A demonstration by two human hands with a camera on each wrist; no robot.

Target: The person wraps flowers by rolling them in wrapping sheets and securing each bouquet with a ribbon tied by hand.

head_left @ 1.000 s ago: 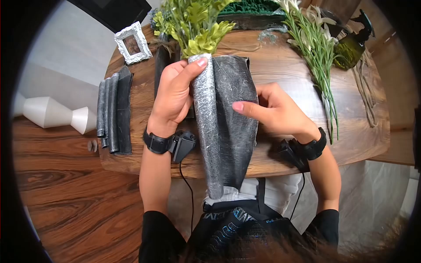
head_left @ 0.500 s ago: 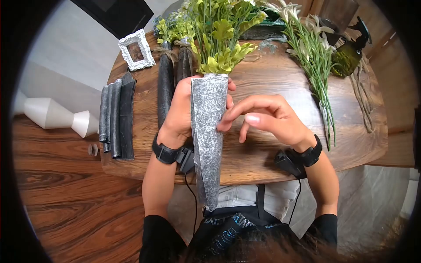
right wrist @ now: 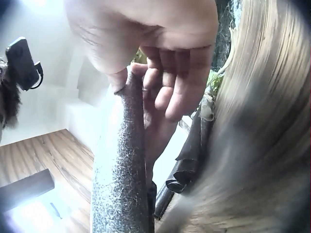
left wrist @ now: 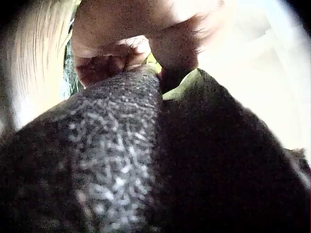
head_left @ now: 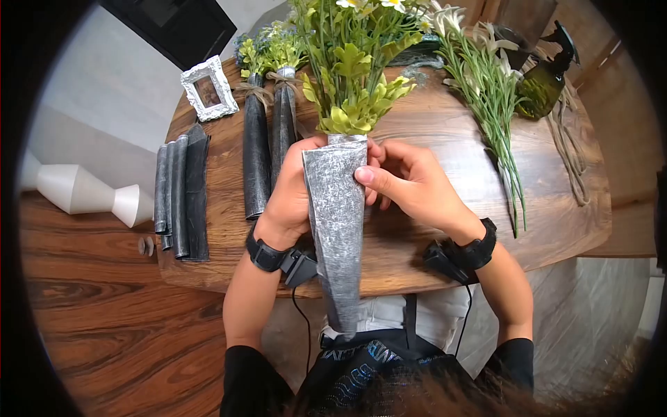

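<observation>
In the head view a silver-black wrapping cone [head_left: 337,229] stands upright, narrow end toward the person, with leafy green stems and white daisies [head_left: 351,87] rising from its top. My left hand [head_left: 288,191] grips the cone from the left, its fingers passing behind. On the right edge near the top, my right hand [head_left: 417,184] pinches the wrapping, thumb in front and fingers behind. The right wrist view shows the right hand [right wrist: 155,34] with its thumb on the wrapping [right wrist: 121,160]. Dark wrapping [left wrist: 116,160] fills much of the left wrist view.
Two wrapped bundles [head_left: 256,163] tied with twine lie left of the cone, beside rolled dark sheets [head_left: 182,194] and a white frame [head_left: 209,89]. White lilies on long stems [head_left: 504,132], a green spray bottle [head_left: 543,85] and twine [head_left: 570,153] are on the right of the wooden table [head_left: 451,229].
The loose wrapping flap has come round over the front of the cone. My right hand has moved left from beside it and now pinches its upper right edge.
</observation>
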